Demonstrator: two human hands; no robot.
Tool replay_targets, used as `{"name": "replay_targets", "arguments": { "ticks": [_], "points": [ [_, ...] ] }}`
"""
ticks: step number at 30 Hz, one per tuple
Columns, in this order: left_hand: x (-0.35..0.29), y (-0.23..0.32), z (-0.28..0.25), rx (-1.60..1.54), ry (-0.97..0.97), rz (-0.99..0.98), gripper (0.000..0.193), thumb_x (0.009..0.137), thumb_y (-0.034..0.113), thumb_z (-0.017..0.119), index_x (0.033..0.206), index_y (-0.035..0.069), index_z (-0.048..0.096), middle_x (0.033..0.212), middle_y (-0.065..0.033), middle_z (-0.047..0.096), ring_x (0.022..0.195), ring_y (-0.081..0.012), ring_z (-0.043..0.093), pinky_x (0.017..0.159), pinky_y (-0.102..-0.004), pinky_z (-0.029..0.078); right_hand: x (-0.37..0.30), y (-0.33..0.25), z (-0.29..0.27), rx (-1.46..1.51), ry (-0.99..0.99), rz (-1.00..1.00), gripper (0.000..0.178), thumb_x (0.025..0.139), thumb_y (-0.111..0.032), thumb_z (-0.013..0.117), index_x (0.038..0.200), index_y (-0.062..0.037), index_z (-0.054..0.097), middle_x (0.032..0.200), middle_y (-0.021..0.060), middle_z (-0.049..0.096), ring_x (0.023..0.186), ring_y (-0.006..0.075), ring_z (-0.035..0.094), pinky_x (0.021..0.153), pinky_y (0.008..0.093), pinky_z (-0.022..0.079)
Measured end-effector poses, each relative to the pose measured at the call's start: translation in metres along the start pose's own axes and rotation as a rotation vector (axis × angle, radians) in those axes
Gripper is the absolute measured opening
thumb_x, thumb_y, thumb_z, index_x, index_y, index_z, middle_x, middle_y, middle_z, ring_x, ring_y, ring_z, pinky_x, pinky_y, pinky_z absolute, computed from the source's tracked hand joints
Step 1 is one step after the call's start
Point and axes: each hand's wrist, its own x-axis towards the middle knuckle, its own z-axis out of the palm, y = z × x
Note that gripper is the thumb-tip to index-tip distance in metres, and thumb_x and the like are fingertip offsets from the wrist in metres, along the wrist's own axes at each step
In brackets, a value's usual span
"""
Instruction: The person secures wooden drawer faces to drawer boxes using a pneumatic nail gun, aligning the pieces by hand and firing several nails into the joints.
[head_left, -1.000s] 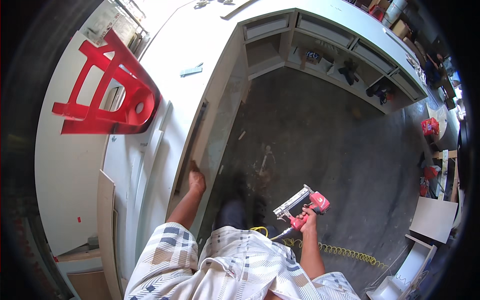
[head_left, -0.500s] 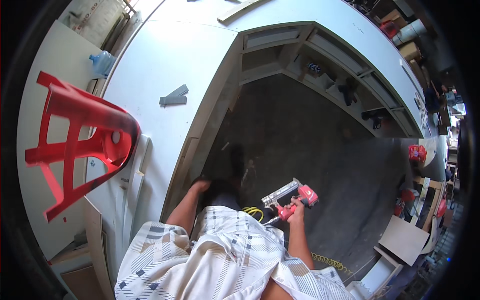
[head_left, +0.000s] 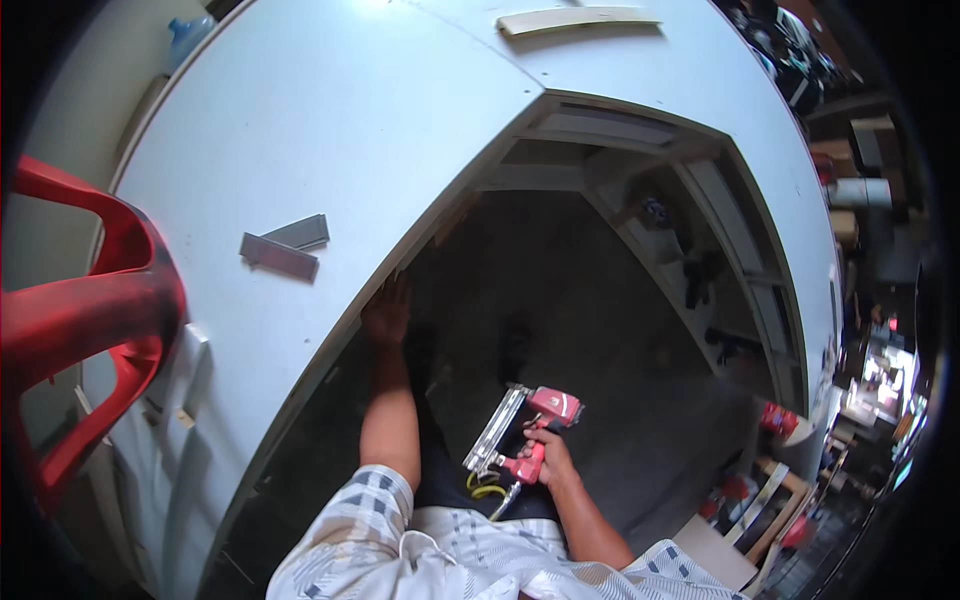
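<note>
My right hand (head_left: 548, 458) is wrapped around the handle of a red and silver nail gun (head_left: 555, 404), held low in front of me over the dark floor. A yellow air hose (head_left: 487, 490) joins it near the base of the grip. My left hand (head_left: 387, 312) reaches forward in shadow under the inner edge of the white counter (head_left: 330, 130). Its fingers are stretched out along or against the panel there; full contact is hard to make out. Two flat grey strips (head_left: 282, 256), apparently strips of nails, lie crossed on the counter top.
A red plastic stool (head_left: 90, 300) lies on its side at the left. A wooden strip (head_left: 580, 20) rests on the far counter. Shelves (head_left: 735, 215) line the counter's inner right side, holding dark tools. A blue water jug (head_left: 188, 40) stands beyond the counter.
My left hand has moved forward from low beside my leg to the counter's inner edge. The nail gun has shifted slightly left and down. My view has turned and come closer to the counter.
</note>
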Motion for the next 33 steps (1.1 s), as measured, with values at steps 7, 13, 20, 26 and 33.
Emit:
{"name": "replay_targets", "arguments": {
  "ticks": [7,13,20,26,33],
  "points": [
    [0.090,0.017,-0.044,-0.417,-0.549,0.341,0.065,0.100,0.048,0.055,0.140,-0.004,0.052,0.147,-0.0256,0.051,0.141,-0.0409,0.043,0.120,-0.0606,0.030,0.075,-0.041,-0.017,-0.273,0.024,0.192,0.016,0.088,-0.004,0.067,0.101,-0.0080,0.060,0.067,0.0019,0.054,0.052,0.0153,0.056,0.062,0.0367,0.057],
    [0.102,0.045,-0.049,-0.453,-0.380,0.404,0.063,0.101,0.045,0.054,0.140,-0.004,0.052,0.148,-0.0246,0.051,0.141,-0.0399,0.043,0.120,-0.0594,0.030,0.076,-0.043,-0.019,-0.291,0.099,0.250,0.015,0.089,-0.003,0.065,0.103,-0.0079,0.059,0.067,0.0018,0.054,0.051,0.0153,0.054,0.060,0.0363,0.056],
    [0.044,0.020,-0.023,-0.500,-0.286,0.380,0.060,0.102,0.042,0.053,0.140,-0.004,0.052,0.148,-0.0235,0.050,0.142,-0.0387,0.043,0.121,-0.0580,0.029,0.060,-0.045,0.004,-0.291,0.067,0.196,0.014,0.090,-0.004,0.063,0.103,-0.0072,0.059,0.064,0.0006,0.052,0.049,0.0139,0.051,0.058,0.0341,0.053],
    [-0.072,-0.023,0.018,-0.537,-0.101,0.348,0.057,0.103,0.040,0.052,0.141,-0.004,0.052,0.149,-0.0226,0.050,0.142,-0.0376,0.043,0.122,-0.0569,0.029,0.034,-0.049,0.039,-0.273,0.049,0.124,0.017,0.088,-0.003,0.065,0.102,-0.0077,0.057,0.064,0.0011,0.051,0.049,0.0146,0.051,0.056,0.0353,0.054],
    [-0.160,-0.008,0.060,-0.457,-0.179,0.212,0.057,0.103,0.039,0.051,0.142,-0.003,0.051,0.149,-0.0211,0.052,0.142,-0.0368,0.044,0.124,-0.0564,0.024,-0.002,-0.053,0.060,-0.342,-0.007,0.015,0.021,0.084,-0.004,0.068,0.104,-0.0072,0.060,0.066,0.0022,0.054,0.049,0.0157,0.055,0.056,0.0368,0.057]
  ]
}}
